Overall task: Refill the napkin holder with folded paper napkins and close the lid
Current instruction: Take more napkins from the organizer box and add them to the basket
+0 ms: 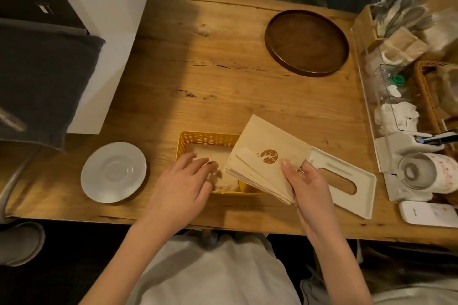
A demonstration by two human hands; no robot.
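Observation:
A yellow perforated napkin holder [198, 137] stands near the table's front edge with some beige napkins [224, 179] lying inside. My left hand [183, 182] rests flat on those napkins, fingers straight. My right hand [306, 181] grips a fanned stack of beige napkins [260, 156] with a brown logo, held tilted over the holder's right side. The white lid [347, 181] with an oval slot lies flat on the table, to the right of the holder, partly under the stack and my right hand.
A white saucer [113, 172] sits left of the holder. A round dark wooden tray [306, 42] lies at the back. A white box [109, 32] stands at the left. At the right edge are a clear organiser [386, 96], a wicker basket, a glass and a white device [430, 214].

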